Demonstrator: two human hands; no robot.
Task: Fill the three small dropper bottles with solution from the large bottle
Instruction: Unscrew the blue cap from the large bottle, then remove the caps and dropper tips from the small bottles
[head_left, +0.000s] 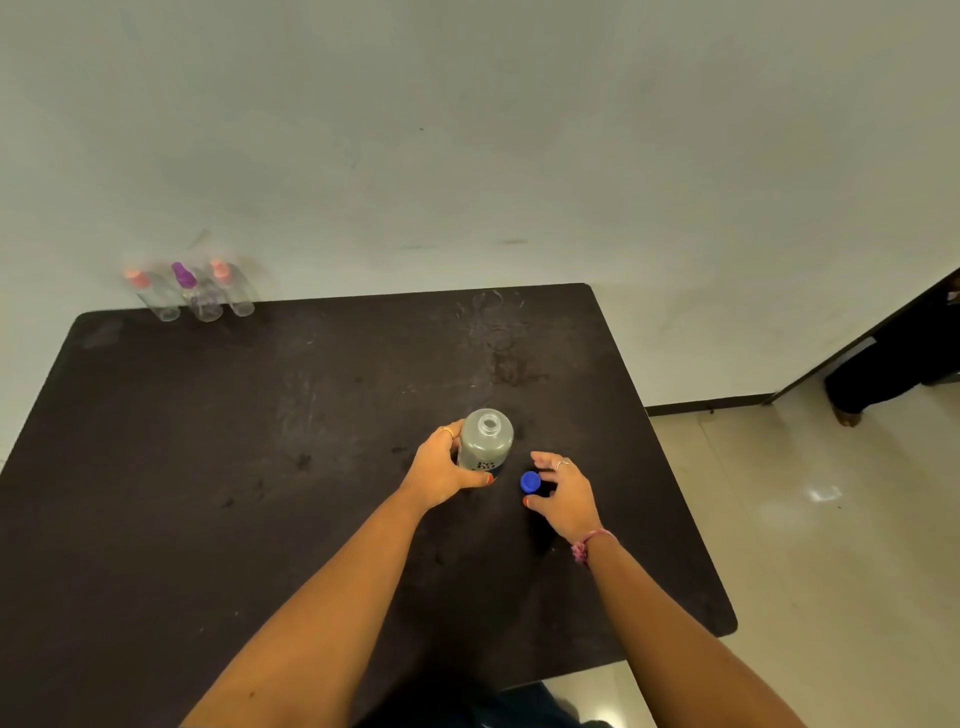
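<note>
Right, count them up: one large bottle (485, 441), one blue cap (529, 481), three small dropper bottles (196, 293), two hands, all on or over one dark bench (260, 441).

Large bottle first: it stands upright near the middle of the bench, neck open, the round mouth facing up at the camera, with a printed label low on its side. Left hand (445, 467) is wrapped around its body from the left side, thumb across the front by the label, a ring showing on one finger. That is a firm grip on the bottle.

Just to the right, the blue cap is off the bottle. Right hand (563, 493) has its fingers curled loosely about it, thumb and fingertips at its edge; whether they actually pinch it or only hover beside it, I cannot tell. A ring on that hand too, and a pink thread band (587, 545) at the wrist.

Now the three small dropper bottles: far back-left corner of the bench, close together in a row against the pale wall (467, 130), well apart from the hands. All clear-bodied and a bit blurred. Outer two carry pinkish tops, the middle one a purple top.

Between them and the big bottle lies open dark bench, scuffed and marked. Off to the right, tiled floor (831, 519), and a dark doorway (909, 353) with someone's foot at its edge.
</note>
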